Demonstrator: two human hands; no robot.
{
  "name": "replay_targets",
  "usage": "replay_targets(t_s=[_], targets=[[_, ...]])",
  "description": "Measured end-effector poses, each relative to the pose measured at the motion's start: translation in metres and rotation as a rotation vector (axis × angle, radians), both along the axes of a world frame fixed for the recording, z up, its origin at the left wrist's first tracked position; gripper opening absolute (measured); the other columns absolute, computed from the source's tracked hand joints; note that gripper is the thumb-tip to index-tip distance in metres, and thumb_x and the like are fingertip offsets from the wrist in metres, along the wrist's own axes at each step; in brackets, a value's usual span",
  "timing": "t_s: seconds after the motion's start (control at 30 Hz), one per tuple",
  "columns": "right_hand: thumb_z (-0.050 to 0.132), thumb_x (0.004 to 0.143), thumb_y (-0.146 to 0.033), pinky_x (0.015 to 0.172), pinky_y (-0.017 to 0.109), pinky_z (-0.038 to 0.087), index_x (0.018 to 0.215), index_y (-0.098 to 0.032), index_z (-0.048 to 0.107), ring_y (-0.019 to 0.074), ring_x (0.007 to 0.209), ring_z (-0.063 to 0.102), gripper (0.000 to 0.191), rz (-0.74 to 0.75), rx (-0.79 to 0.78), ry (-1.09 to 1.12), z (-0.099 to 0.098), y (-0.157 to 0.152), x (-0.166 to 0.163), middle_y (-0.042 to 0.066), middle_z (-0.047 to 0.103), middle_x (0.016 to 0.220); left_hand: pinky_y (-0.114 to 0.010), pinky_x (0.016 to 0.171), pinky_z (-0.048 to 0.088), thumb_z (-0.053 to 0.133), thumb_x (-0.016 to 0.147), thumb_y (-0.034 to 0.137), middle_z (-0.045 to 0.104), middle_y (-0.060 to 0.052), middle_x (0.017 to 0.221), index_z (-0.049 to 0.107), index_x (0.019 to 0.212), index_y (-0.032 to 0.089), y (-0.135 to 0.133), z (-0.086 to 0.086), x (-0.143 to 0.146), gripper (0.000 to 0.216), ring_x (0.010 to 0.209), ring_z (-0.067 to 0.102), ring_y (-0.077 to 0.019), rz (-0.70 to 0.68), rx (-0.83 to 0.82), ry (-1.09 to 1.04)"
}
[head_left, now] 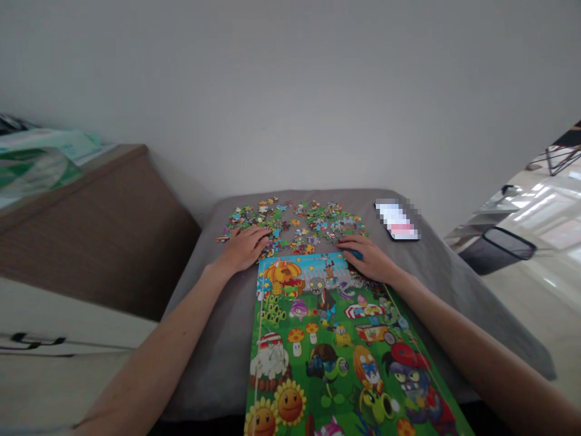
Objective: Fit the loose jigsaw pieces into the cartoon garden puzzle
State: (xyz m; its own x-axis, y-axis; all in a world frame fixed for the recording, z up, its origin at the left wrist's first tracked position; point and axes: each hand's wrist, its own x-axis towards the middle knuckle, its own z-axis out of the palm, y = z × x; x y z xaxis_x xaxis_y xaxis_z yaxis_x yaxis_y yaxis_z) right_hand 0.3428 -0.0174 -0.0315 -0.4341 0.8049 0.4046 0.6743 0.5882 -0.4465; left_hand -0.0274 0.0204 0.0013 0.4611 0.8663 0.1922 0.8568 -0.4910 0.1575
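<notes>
Loose jigsaw pieces [318, 221] in many colours lie scattered over the far part of a grey cloth surface. My left hand [247, 247] rests palm down on the pieces at the left, its fingers stretched out over them. At the top edge of a brightly printed cartoon puzzle picture [327, 345] lies my right hand [370, 257]. Its fingers reach toward the pieces, apart from the thumb, and nothing shows in its grip. The picture extends from the pieces down to the bottom of the view, with sunflowers, mushrooms and zombies on green.
A phone with a lit, blurred screen [397, 220] lies right of the pieces. The grey cloth surface [458, 290] meets a pale wall [290, 91] behind. A brown cabinet [104, 224] with green plastic packaging [40, 166] on top stands left. Shiny floor shows at right.
</notes>
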Motion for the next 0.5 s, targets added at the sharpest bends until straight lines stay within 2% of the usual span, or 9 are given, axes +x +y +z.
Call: replay_targets(t_s=[0.17,0.37,0.5], targets=[[0.048,0.096,-0.030,0.104,0.048,0.047,0.112,-0.021,0.072,0.0261,0.117,0.061,0.031,-0.015,-0.008,-0.027,0.001,0.000,-0.001,0.012,0.068,0.123,-0.048,0.113,0.029,0.026,0.104,0.040,0.058,-0.006,0.142,0.056,0.134,0.023,0.001,0.000,-0.003,0.046,0.132,0.049,-0.0226,-0.016,-0.008,0.008],[0.054,0.093,-0.026,0.102,0.057,0.041,0.103,-0.025,0.074,0.0290,0.110,0.064,0.023,-0.040,0.023,-0.112,0.022,0.013,-0.012,0.008,0.074,0.108,-0.049,0.113,0.028,0.026,0.105,0.044,0.056,-0.002,0.145,0.053,0.138,0.029,0.000,-0.001,-0.009,0.045,0.134,0.048,-0.0220,-0.024,-0.030,0.016],[0.051,0.095,-0.023,0.100,0.046,0.047,0.114,-0.024,0.069,0.0251,0.112,0.062,0.027,0.040,0.053,-0.139,0.033,0.026,-0.036,0.009,0.071,0.115,-0.051,0.115,0.026,0.027,0.105,0.046,0.053,-0.002,0.147,0.053,0.139,0.031,-0.001,-0.001,-0.010,0.046,0.136,0.047,-0.0235,-0.002,-0.031,0.020]])
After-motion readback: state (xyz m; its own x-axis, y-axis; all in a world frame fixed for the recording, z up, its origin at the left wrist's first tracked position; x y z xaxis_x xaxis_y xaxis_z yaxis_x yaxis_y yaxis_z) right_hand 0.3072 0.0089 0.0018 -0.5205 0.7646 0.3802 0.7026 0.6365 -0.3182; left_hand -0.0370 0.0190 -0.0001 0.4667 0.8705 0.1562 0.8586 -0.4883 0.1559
